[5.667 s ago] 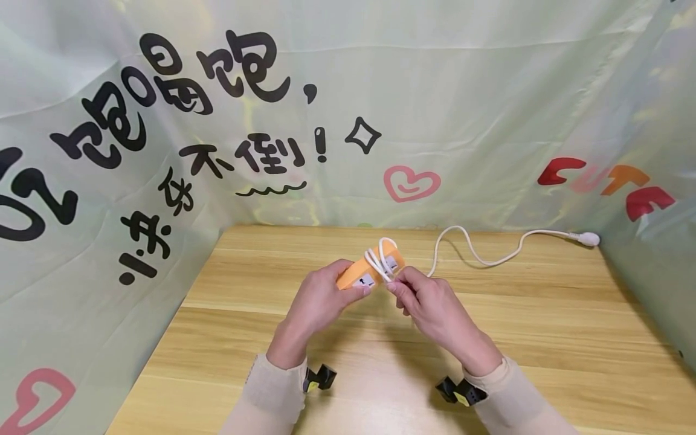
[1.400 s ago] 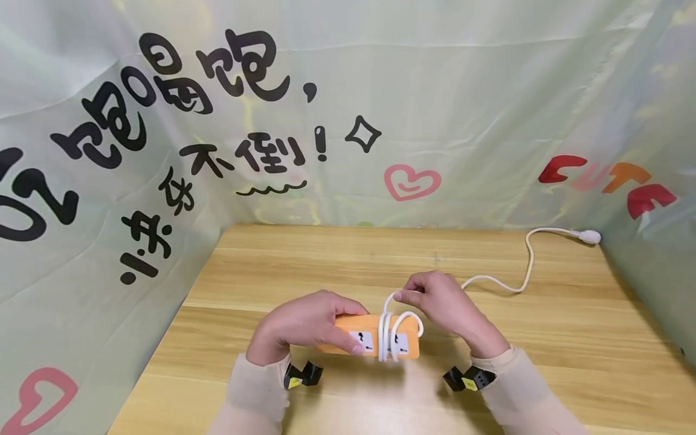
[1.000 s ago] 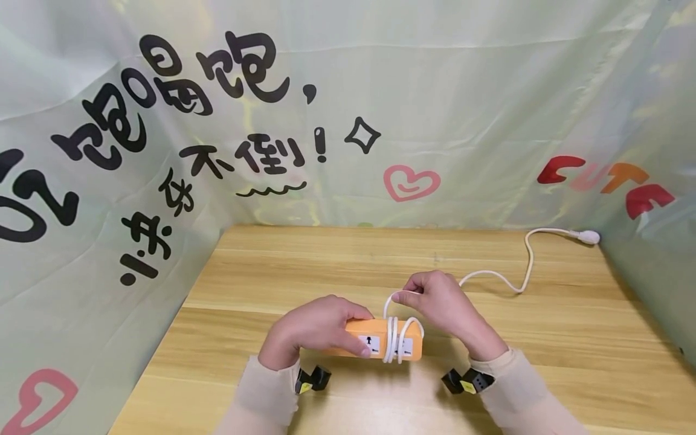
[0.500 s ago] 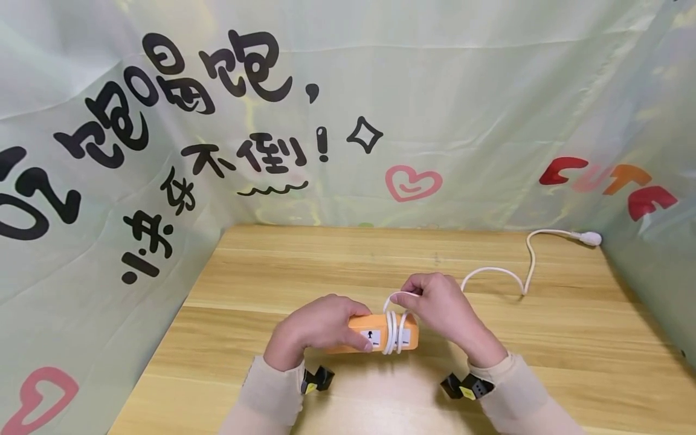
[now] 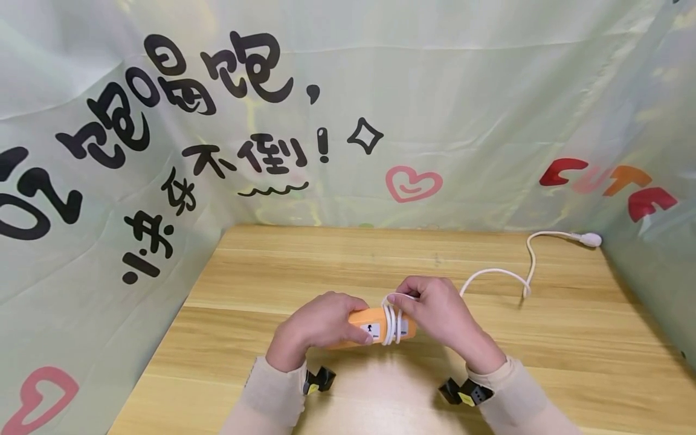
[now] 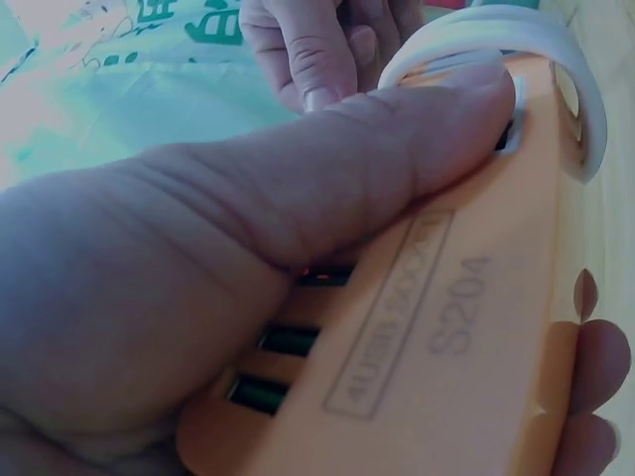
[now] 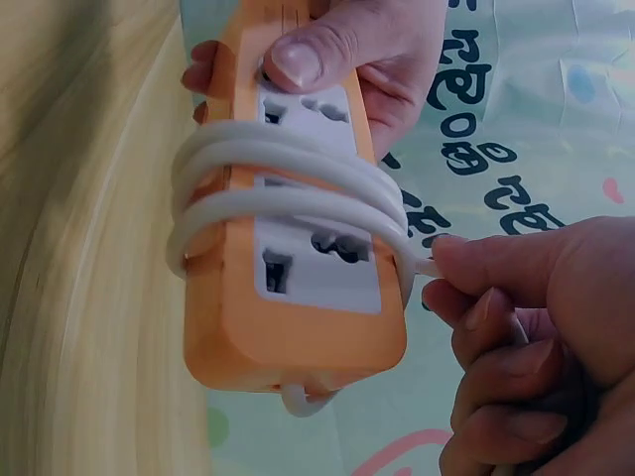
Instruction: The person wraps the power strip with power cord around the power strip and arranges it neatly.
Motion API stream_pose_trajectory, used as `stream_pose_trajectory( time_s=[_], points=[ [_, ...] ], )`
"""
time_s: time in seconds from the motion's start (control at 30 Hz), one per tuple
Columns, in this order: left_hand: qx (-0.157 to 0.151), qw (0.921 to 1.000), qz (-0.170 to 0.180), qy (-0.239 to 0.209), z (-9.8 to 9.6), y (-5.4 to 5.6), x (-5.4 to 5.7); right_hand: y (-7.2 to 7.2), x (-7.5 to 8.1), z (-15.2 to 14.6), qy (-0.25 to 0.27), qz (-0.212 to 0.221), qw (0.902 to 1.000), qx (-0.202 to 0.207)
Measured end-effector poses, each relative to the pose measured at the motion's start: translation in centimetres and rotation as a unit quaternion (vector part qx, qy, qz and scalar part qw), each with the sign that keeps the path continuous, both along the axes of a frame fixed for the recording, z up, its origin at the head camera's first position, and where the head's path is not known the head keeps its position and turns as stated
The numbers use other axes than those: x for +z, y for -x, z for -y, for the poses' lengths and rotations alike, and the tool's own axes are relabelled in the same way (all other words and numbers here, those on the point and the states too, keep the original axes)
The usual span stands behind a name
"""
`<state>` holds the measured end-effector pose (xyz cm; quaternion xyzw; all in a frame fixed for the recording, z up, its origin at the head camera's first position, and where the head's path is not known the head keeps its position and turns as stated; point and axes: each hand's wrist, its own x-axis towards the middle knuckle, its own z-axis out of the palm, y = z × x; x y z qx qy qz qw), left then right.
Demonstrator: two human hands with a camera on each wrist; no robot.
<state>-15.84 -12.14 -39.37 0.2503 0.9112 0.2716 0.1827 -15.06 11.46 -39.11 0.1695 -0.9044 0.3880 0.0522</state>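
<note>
An orange power strip (image 5: 375, 317) with white socket panels is held up over the table by my left hand (image 5: 321, 323). That hand's thumb lies across the top face and its fingers wrap underneath. In the left wrist view the power strip (image 6: 427, 337) shows USB slots and printed lettering. White cord (image 7: 288, 164) circles the strip's far end in several turns, seen in the right wrist view. My right hand (image 5: 443, 314) pinches the cord between thumb and forefinger, right beside the strip's edge. Past that hand, the free cord (image 5: 495, 270) arches to the right.
The cord ends in a white plug (image 5: 589, 240) at the table's back right corner. A wooden table (image 5: 261, 272) lies beneath the hands. Printed cloth (image 5: 478, 121) walls it off at the back and both sides.
Over the last second the strip tilts and rises slightly, and my right hand comes closer to it with the cord. Since the earliest frame, more cord has been drawn in from the right.
</note>
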Motion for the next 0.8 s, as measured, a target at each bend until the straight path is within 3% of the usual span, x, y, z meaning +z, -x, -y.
stream_pose_trajectory(
  time_s=[0.27,0.53,0.8],
  points=[
    [0.019,0.9996,-0.020,-0.002,-0.03,0.04,0.09,-0.16,0.00,0.06,0.015,-0.029,0.9994,0.010],
    [0.042,0.9978,-0.052,-0.009,-0.28,0.04,0.04,-0.23,0.10,0.07,0.026,-0.026,0.9993,0.012],
    [0.063,0.9959,-0.060,-0.026,-0.40,0.22,-0.10,-0.09,-0.13,-0.03,0.022,-0.066,0.9970,0.036]
  ],
)
